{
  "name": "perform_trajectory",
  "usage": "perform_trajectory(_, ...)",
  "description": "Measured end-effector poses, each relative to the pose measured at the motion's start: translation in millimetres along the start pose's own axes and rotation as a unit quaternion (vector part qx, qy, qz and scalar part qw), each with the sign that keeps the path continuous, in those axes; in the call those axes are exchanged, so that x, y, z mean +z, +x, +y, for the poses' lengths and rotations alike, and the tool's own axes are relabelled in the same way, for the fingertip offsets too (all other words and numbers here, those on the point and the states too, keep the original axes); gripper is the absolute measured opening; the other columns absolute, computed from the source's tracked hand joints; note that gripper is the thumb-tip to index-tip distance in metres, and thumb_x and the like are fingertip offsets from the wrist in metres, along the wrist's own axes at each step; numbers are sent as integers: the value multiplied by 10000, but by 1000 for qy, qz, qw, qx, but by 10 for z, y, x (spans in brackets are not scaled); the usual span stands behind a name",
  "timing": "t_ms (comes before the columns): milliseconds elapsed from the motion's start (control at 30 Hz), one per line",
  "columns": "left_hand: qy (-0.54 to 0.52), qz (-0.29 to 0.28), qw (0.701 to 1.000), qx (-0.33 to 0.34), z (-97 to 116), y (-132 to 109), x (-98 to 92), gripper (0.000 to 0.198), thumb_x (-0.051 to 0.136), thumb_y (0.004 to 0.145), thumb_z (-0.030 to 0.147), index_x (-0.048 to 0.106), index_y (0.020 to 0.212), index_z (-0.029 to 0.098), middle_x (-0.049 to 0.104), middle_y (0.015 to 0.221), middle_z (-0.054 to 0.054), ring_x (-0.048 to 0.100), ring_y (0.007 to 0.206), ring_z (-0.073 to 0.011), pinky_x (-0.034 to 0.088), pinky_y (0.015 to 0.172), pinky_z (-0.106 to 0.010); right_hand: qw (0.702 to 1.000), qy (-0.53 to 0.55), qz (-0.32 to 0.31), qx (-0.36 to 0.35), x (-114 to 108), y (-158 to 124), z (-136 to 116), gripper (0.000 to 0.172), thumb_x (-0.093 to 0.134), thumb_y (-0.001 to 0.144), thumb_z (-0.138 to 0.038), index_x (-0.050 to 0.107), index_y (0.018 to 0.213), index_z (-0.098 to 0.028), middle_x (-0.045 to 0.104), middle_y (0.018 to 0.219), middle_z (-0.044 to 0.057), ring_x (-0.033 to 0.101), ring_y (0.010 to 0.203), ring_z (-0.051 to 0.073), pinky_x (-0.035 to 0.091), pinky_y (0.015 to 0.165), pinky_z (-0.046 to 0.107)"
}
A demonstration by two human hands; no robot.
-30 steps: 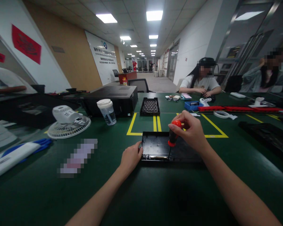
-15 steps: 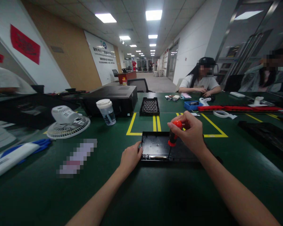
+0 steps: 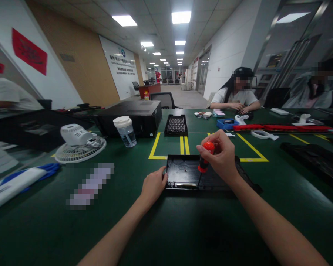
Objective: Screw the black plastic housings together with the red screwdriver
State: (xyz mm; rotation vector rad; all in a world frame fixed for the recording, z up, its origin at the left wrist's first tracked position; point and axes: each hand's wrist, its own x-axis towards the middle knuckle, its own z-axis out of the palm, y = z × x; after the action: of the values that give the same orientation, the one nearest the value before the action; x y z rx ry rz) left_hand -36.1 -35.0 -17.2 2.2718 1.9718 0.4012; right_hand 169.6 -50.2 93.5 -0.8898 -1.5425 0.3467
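red and black, one screwdriver point(image 3: 203, 162) is pinched by the fingers of the right hand point(image 3: 222, 154), its shaft pointed down into one shallow black case point(image 3: 181, 162) below them. the case's left edge is touched by the fingers of the left hand point(image 3: 154, 184); whether they are pressed together cannot be told. beyond both sets of fingers one black tray point(image 3: 176, 133) is placed; farther left of the left ones, one lidded cup point(image 3: 127, 133) and one white fan point(image 3: 74, 135) are set on the green desk point(image 3: 166, 229).
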Motion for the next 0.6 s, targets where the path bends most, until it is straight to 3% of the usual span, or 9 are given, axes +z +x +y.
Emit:
perform_trajectory(167,-3,0,1000,7,8,3,-15,402,343,863,388,453,1221,241,663,930,-55,620,790,-173,447,692,-264,1000,0,-8,2,-7,3,8,292,671,657,-229,402,767,-204,492,668,-41,449,513,78,370,464,205)
perform_trajectory(400,11,15,1000,14,-4,-1,12,389,337,864,376,464,1208,247,668,906,-46,624,788,-189,451,704,-286,989,-102,-7,-110,-34,51,9,105,619,718,-251,582,783,-177,513,695,-7,459,626,119,372,611,263)
perform_trajectory(600,5,4,1000,9,10,-2,-10,399,344,864,376,455,1221,238,667,915,-47,620,793,-176,450,704,-271,987,-107,-2,-122,-34,53,50,130,548,768,-292,584,731,-172,478,656,1,445,611,135,352,597,279)
